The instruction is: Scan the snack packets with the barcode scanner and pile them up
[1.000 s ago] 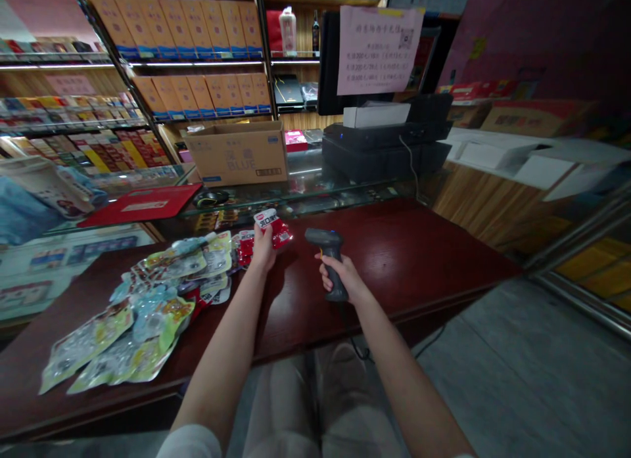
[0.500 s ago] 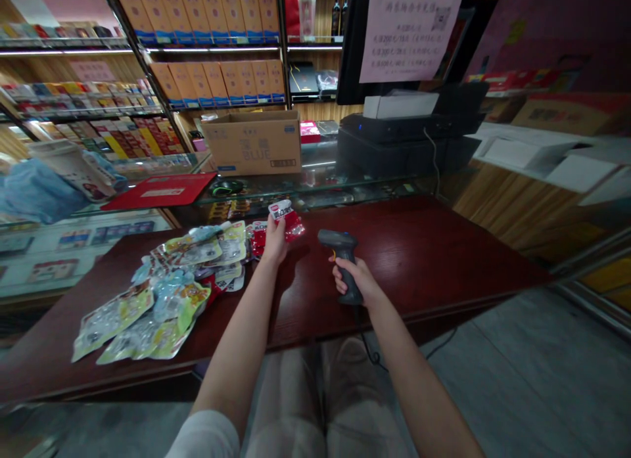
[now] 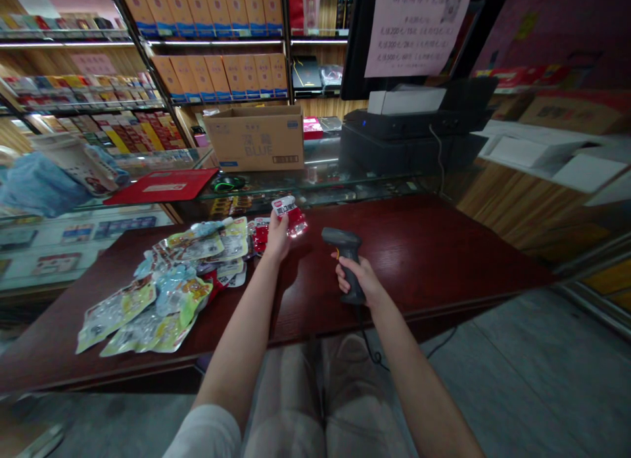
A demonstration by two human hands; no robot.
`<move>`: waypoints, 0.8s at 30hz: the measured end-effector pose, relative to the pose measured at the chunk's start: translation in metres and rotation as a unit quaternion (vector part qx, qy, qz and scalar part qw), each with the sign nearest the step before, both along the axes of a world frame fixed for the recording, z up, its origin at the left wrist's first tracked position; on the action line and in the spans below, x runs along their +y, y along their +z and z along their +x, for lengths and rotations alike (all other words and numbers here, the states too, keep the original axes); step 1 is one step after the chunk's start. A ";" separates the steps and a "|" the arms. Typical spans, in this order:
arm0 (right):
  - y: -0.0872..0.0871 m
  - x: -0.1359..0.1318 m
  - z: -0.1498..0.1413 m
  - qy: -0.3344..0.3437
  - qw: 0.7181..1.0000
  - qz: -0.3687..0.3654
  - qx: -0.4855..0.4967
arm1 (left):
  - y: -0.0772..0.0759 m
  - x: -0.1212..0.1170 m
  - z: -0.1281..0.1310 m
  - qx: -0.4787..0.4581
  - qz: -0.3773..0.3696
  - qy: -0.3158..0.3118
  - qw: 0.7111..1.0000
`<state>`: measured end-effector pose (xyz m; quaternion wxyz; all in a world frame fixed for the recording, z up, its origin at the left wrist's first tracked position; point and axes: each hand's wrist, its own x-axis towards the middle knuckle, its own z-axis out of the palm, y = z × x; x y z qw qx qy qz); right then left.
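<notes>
My left hand point(image 3: 279, 237) grips a red and white snack packet point(image 3: 294, 219), held up over the dark red-brown table. Beside it on the left lies another red packet point(image 3: 259, 233), partly behind my wrist. In my right hand point(image 3: 359, 278) is a grey barcode scanner point(image 3: 342, 239), its head pointing left toward the packet, with a gap between the two. My fingers wrap its handle, and a dark cable point(image 3: 365, 340) hangs down from it. A heap of clear and green-yellow packets point(image 3: 167, 294) covers the table's left part.
Behind the table point(image 3: 409, 248) runs a glass counter with a cardboard box point(image 3: 254, 139), a red folder point(image 3: 162, 186) and a computer mouse point(image 3: 229, 183). A black cash drawer point(image 3: 409, 149) and a monitor point(image 3: 355, 50) with a taped paper sit at the back right. Boxed goods fill the shelves.
The view has shifted slightly. Both hands keep their holds on the packet and the scanner, with almost no movement relative to the table. A shoe shows at the lower left.
</notes>
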<state>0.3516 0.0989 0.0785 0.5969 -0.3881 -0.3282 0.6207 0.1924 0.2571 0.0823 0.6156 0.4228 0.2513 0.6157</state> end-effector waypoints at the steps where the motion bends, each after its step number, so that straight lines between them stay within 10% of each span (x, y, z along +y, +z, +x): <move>1: 0.000 0.000 0.000 -0.001 1.000 0.001 -0.001 | -0.001 0.000 0.001 0.001 -0.002 0.002 1.000; 24: -0.002 -0.001 0.001 -0.003 1.000 0.004 -0.002 | -0.015 0.010 0.002 0.049 -0.003 0.038 0.998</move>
